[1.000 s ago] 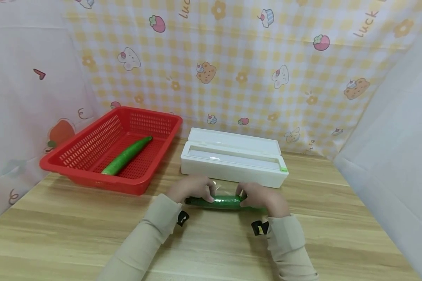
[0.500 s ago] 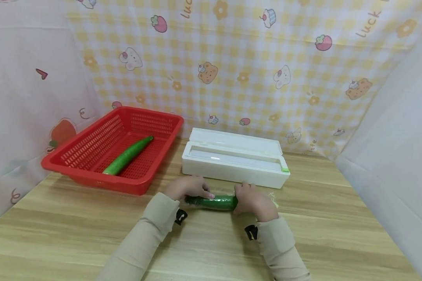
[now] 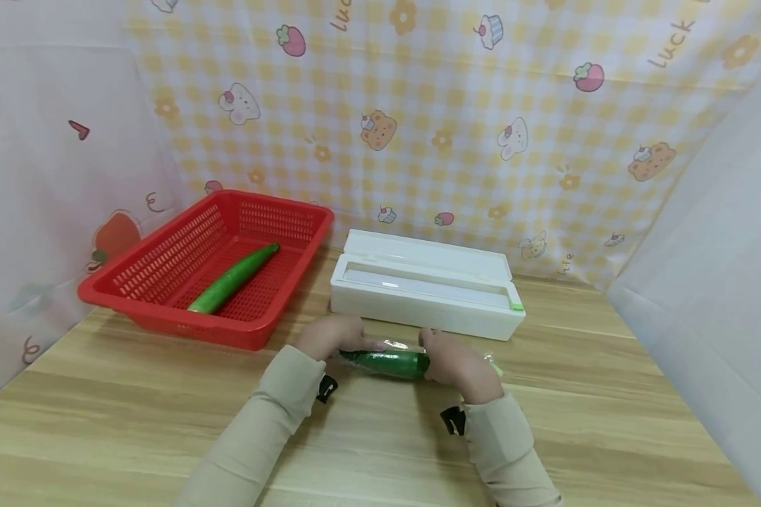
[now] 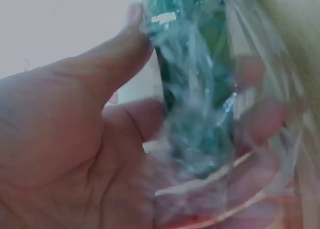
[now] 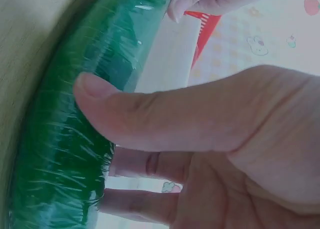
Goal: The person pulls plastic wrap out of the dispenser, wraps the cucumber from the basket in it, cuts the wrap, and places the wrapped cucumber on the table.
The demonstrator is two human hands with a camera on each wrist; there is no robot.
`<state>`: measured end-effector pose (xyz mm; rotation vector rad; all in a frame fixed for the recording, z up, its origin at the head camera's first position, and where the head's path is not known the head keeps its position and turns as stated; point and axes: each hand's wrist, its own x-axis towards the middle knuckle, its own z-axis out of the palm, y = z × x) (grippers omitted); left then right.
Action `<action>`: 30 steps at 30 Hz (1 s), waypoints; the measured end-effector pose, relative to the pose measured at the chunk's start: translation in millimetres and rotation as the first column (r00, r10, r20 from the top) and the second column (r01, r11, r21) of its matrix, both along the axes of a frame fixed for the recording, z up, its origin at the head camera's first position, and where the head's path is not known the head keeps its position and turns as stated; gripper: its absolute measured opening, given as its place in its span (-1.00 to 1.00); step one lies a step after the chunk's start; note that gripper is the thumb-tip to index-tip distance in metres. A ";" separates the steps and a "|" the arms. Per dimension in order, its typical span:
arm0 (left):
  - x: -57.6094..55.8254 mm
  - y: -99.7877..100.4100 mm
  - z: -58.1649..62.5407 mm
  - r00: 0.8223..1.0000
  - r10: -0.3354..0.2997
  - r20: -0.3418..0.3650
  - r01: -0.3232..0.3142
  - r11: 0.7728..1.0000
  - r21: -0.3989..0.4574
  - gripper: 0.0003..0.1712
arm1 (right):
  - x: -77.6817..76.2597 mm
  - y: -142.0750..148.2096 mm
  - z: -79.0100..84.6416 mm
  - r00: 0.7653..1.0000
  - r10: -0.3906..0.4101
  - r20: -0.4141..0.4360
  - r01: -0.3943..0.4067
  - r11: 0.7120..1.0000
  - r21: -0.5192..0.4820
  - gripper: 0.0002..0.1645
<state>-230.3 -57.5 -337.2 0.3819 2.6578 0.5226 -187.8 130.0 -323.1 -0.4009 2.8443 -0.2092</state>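
Note:
A green cucumber (image 3: 390,362) in clear cling film lies crosswise on the table between both hands. My left hand (image 3: 332,336) holds its left end. In the left wrist view crumpled cling film (image 4: 200,109) bunches over that end, the thumb lies along one side and the other fingers show through loose film on the other side. My right hand (image 3: 453,362) grips the cucumber farther right and hides that end in the head view. Up close, its thumb (image 5: 95,91) presses on the film-covered skin while the other fingers reach the far side.
Behind the hands stands a long white cling-film box (image 3: 425,310) with its lid raised and a green piece at its right end. A red basket (image 3: 184,320) at the left holds another cucumber (image 3: 231,282). A patterned cloth (image 3: 444,141) hangs at the back.
My right hand has shifted left and turned, now covering the cucumber's right end. My left hand has moved slightly left, its thumb laid straighter along the cucumber, which tilts a little.

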 end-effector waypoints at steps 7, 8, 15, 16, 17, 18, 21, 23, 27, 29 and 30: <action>-0.9 6.0 3.9 0.978 -0.086 -0.192 0.108 0.988 0.107 -0.74 | -3.6 4.9 -0.9 0.998 0.062 -0.027 -0.063 0.997 -0.041 -0.82; -1.0 8.3 4.7 0.967 -0.134 -0.217 0.161 0.980 0.113 -0.80 | -4.3 5.5 -1.0 0.997 0.067 -0.027 -0.068 0.996 -0.049 -0.84; -1.0 23.8 -2.3 0.916 -0.295 -0.271 0.317 0.948 0.038 -0.68 | -8.3 8.5 -3.3 0.996 0.083 -0.033 -0.084 0.996 -0.036 -0.78; -1.3 24.5 -4.2 0.916 -0.293 -0.275 0.312 0.950 0.026 -0.66 | -8.6 8.8 -3.4 0.996 0.083 -0.037 -0.085 0.996 -0.031 -0.75; -1.5 24.7 -5.6 0.918 -0.287 -0.276 0.306 0.951 0.031 -0.66 | -8.9 9.0 -3.4 0.996 0.084 -0.038 -0.085 0.996 -0.026 -0.72; -2.0 24.2 -7.0 0.921 -0.277 -0.273 0.301 0.953 0.048 -0.67 | -9.4 9.4 -4.1 0.995 0.087 -0.040 -0.088 0.996 -0.020 -0.70; -2.4 21.8 -8.4 0.936 -0.246 -0.251 0.278 0.955 0.101 -0.72 | -10.5 11.1 -4.0 0.996 0.086 -0.020 -0.086 0.996 -0.018 -0.60; -2.6 19.5 -8.2 0.944 -0.235 -0.232 0.269 0.954 0.129 -0.74 | -11.4 12.7 -3.8 0.997 0.082 -0.006 -0.082 0.996 -0.041 -0.56; -4.3 16.3 -8.5 0.946 -0.253 -0.200 0.279 0.953 0.114 -0.74 | -13.0 15.5 -4.7 0.998 0.053 0.023 -0.050 0.991 -0.123 -0.59; -5.7 15.4 -9.5 0.945 -0.271 -0.185 0.293 0.950 0.105 -0.75 | -14.1 16.4 -6.2 0.999 0.044 0.032 -0.038 0.986 -0.162 -0.62; -6.6 15.2 -10.7 0.943 -0.280 -0.181 0.301 0.948 0.100 -0.76 | -14.7 16.7 -7.3 0.999 0.041 0.034 -0.034 0.985 -0.170 -0.61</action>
